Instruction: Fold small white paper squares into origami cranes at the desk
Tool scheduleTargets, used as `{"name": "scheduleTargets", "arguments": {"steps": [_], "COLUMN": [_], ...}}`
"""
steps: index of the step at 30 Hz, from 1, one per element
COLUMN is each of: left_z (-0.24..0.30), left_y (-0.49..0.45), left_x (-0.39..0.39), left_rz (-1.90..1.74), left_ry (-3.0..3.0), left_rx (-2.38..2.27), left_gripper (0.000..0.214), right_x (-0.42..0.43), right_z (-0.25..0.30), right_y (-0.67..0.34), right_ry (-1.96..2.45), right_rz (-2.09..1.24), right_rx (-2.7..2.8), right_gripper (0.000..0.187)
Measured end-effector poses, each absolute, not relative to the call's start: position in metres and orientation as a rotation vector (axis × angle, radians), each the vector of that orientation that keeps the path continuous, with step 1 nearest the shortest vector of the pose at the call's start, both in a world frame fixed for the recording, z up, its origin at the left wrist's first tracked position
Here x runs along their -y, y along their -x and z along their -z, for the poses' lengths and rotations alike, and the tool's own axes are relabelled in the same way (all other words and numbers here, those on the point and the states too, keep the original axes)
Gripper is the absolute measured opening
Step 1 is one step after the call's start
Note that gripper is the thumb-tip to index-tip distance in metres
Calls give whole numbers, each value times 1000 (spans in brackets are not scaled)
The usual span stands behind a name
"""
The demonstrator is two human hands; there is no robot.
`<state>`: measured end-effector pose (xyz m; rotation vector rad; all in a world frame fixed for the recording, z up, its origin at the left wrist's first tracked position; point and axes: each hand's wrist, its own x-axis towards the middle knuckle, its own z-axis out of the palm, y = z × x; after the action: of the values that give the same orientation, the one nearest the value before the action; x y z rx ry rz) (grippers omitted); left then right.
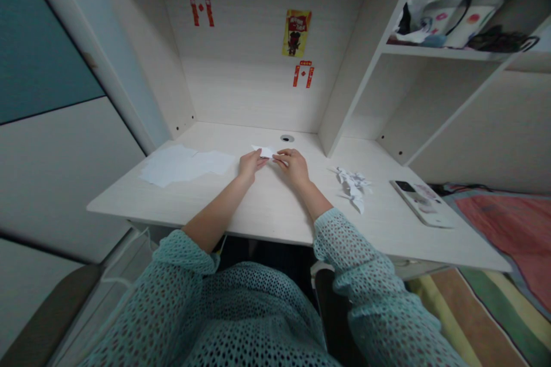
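Note:
A small piece of white paper [266, 152] is held between my two hands, just above the middle of the white desk. My left hand [250, 164] pinches its left side with thumb and fingers. On the other side, my right hand [294, 165] grips the right edge, fingers bent over it. The paper looks folded, though my fingers hide part of it. Flat white paper sheets [181, 164] lie overlapping to the left of my left hand. Several small folded paper pieces [353, 186] are heaped to the right of my right hand.
A phone [422, 204] lies face down at the desk's right. Behind the paper is a round cable hole [287, 138]. A divider panel [350, 103] rises at the back right, below a shelf with pen holders [467, 17]. The desk's front edge [267, 236] is close to my body.

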<state>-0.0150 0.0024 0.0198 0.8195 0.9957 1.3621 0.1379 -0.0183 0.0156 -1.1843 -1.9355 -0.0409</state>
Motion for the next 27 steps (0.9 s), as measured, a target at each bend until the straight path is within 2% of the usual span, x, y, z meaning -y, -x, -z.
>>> {"name": "scheduleTargets", "arguments": {"steps": [8,17,27], "left_z": [-24,-29,-31], "left_y": [13,13,12], "left_x": [-1,3,3], "left_rz": [-1342,-1379,-1372], "left_ry": [-902,-1162,-1035], "left_rx": [-963,-1002,-808], "left_gripper": [31,48,51], "right_x": [21,11,6], "right_z": [-19,-13,-9], "right_y": [-135,-130,-130], "right_ry": [1197,1056,1022], "right_rz": [49,-394,-645], "right_rx": [1853,1635,1543], "right_gripper": [18,19,27]}}
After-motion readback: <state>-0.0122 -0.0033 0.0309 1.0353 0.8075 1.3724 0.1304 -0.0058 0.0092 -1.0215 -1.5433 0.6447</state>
